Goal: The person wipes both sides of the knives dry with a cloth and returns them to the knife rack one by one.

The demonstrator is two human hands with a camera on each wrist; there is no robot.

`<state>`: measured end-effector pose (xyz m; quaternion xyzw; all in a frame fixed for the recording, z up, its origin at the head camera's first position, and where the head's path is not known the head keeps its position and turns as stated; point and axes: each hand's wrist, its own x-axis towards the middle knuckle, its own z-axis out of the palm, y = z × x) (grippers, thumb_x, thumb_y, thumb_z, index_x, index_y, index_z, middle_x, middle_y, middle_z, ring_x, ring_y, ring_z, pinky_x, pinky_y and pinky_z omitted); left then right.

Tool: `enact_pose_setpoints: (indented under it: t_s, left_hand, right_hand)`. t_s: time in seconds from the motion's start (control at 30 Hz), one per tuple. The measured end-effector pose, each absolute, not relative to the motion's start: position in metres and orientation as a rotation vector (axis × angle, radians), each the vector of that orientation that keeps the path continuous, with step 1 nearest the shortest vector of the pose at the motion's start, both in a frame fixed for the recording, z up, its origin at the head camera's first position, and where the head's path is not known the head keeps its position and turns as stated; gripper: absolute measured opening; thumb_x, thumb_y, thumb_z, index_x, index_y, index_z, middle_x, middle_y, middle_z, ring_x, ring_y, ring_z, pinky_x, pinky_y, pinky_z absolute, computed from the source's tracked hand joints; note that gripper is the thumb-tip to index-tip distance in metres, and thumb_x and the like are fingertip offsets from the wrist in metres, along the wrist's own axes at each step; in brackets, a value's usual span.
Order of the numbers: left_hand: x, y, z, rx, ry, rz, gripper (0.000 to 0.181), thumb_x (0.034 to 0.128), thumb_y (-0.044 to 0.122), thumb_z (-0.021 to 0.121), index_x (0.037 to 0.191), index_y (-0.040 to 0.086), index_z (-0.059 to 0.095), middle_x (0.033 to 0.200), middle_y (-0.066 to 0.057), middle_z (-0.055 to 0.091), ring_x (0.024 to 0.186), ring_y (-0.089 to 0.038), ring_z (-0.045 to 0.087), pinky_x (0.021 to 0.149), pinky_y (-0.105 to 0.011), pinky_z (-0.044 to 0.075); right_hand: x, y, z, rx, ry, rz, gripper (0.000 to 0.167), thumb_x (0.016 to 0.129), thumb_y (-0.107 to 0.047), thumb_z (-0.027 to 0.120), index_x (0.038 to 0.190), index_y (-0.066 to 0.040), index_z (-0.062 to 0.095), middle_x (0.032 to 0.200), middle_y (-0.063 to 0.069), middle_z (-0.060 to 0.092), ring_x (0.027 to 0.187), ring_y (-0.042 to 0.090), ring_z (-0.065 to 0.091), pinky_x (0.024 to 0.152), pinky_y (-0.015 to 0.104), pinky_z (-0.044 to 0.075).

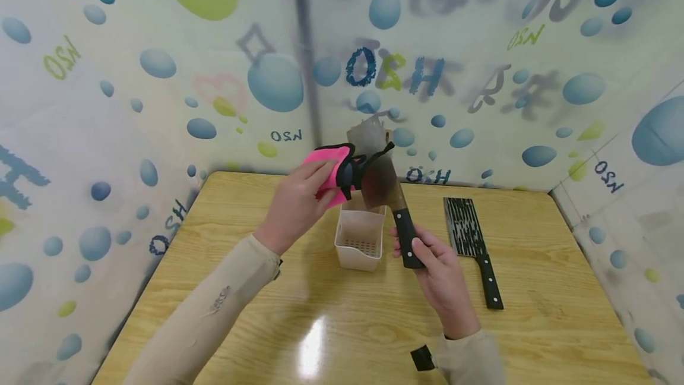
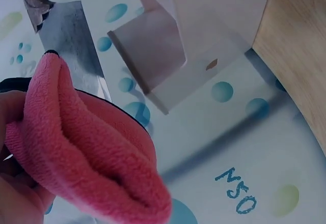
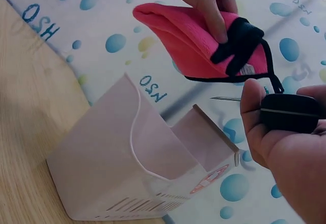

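Observation:
My left hand (image 1: pixel 294 204) pinches a folded pink cloth (image 1: pixel 333 156) with black edging and a small black loop. In my right hand (image 1: pixel 440 272) is a cleaver (image 1: pixel 407 233), gripped by its black riveted handle with the blade pointing up and away. The cloth hangs close beside the cleaver's blade (image 2: pixel 74 43); whether they touch I cannot tell. Below and behind them on the table stands a pale plastic holder (image 3: pixel 97 147) with a slotted bottom. A second cleaver (image 1: pixel 464 227), its blade streaked dark, lies flat to the right of my right hand.
The wood-grain table (image 1: pixel 240 314) carries all of this. A wall covering (image 1: pixel 214 94) with blue and green dots and lettering rises right behind its back edge and along both sides. A black tab (image 1: pixel 423 358) sticks out by the right cuff.

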<state>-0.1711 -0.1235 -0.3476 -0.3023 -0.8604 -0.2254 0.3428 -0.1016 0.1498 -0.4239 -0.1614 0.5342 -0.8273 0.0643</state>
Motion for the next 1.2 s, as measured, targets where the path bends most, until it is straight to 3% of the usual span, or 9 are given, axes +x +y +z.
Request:
enact_pose_setpoints:
  t_s: [0.17,0.7,1.2]
  left_hand:
    - [-0.176,-0.116,-0.351,-0.793,-2.225,-0.542,0.045,0.0852,0.003,0.083,0.128,-0.005,0.07,0.119,-0.019,0.074,0.104,-0.032,0.072,0.096,-0.043,0.06]
    - [-0.19,-0.097,-0.36,-0.804,-2.25,-0.439,0.053,0.0847,-0.001,0.082,0.135,-0.005,0.065,0.132,-0.021,0.068,0.12,-0.033,0.067,0.106,-0.043,0.054]
    - [-0.201,-0.086,-0.358,-0.795,-2.238,-0.4,0.051,0.0892,-0.003,0.076,0.138,-0.006,0.061,0.139,-0.02,0.064,0.125,-0.032,0.065,0.107,-0.042,0.053]
  right_hand:
    - [-0.102,0.145,-0.423,-0.492,1.618,-2.481,0.053,0.112,-0.011,0.04,0.15,0.023,0.025,0.129,0.004,0.069,0.108,0.013,0.066,0.095,0.028,0.058]
    - [-0.11,0.136,-0.421,-0.454,1.678,-2.407,0.051,0.112,-0.013,0.044,0.152,0.016,0.033,0.128,0.002,0.068,0.108,0.013,0.065,0.095,0.026,0.058]
    - [-0.125,0.122,-0.414,-0.486,1.776,-2.397,0.047,0.11,-0.008,0.048,0.152,0.011,0.041,0.14,0.036,0.055,0.104,0.015,0.069,0.097,0.035,0.059]
